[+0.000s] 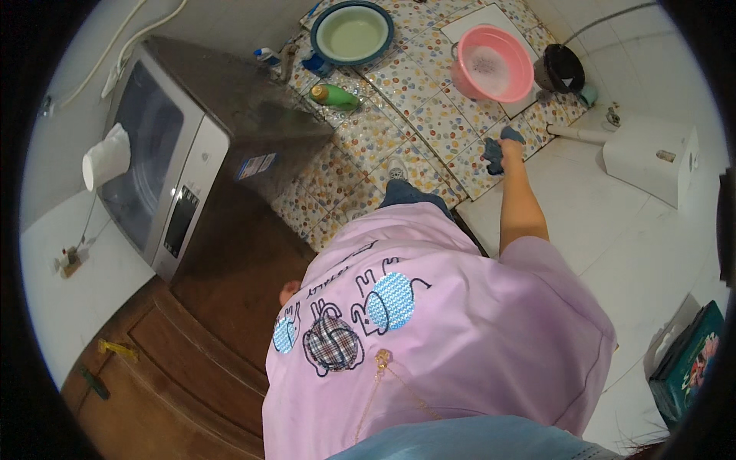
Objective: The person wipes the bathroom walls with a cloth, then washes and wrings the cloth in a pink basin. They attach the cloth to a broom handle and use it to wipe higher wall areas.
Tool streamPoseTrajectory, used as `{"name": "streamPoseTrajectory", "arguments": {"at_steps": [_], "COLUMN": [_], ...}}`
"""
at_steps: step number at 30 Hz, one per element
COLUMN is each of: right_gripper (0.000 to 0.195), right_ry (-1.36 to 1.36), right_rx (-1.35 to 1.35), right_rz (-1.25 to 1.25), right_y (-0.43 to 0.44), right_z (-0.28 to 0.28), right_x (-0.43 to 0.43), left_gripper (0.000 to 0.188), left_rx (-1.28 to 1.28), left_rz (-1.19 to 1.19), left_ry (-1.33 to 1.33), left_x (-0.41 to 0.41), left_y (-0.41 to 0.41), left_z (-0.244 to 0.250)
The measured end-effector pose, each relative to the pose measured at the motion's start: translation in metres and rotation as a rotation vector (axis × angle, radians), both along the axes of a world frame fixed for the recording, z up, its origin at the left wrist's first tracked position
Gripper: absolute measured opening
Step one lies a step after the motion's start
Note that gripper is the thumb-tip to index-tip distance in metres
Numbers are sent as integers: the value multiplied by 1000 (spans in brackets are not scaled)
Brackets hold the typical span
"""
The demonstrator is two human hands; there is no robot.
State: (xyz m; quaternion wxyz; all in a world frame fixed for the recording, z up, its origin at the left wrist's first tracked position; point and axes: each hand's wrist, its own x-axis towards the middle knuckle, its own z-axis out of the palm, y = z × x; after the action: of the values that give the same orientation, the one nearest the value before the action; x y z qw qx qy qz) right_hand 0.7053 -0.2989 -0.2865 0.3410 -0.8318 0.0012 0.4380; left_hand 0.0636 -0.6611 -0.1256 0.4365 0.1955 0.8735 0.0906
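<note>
My right hand (512, 152) is stretched out low past the wall edge, closed around a dark grey-blue cloth (493, 156). Part of the cloth hangs to the left of the fingers, and another part shows above them. Beyond that hand stands a pink plastic basin (526, 72) with sudsy water in it. Only a small bit of my left hand (290, 292) shows beside the pink shirt (460, 322); its fingers are mostly hidden by the body. The nearest large thing to it is the brown wooden door (201, 339).
A grey washing machine (213, 144) stands at left with a toilet roll (106, 161) on it. On the pebble-patterned tiles are a green bottle (339, 98), a blue-rimmed basin (315, 37) of cloudy liquid and a black bucket (546, 72). A white box (650, 161) with a pipe is at right.
</note>
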Motion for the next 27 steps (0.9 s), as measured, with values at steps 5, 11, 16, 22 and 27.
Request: {"name": "streamPoseTrajectory", "arguments": {"at_steps": [5,11,16,22,27], "right_gripper": [40,63,50,31,32], "right_ry": [-150,-86,-402,-362,-473], "right_rx": [-159,-338,-257,225,473], "right_rz": [94,252,654,364,238], "right_y": [-62,-77,-81,-3,67], "right_z": [2,72,74,202,247], "right_x": [56,16,18,0,15], "left_gripper": [17,23,22,18,16], "left_rx": [401,298,341,590,616], "left_rz": [15,-338,-455,-512,-554], "left_ry": [-27,74,6,-210,-300], "left_x": [-24,30,101,151,201], "left_y": [124,239,316,398,481], "left_z": [-1,19,46,41,30]}}
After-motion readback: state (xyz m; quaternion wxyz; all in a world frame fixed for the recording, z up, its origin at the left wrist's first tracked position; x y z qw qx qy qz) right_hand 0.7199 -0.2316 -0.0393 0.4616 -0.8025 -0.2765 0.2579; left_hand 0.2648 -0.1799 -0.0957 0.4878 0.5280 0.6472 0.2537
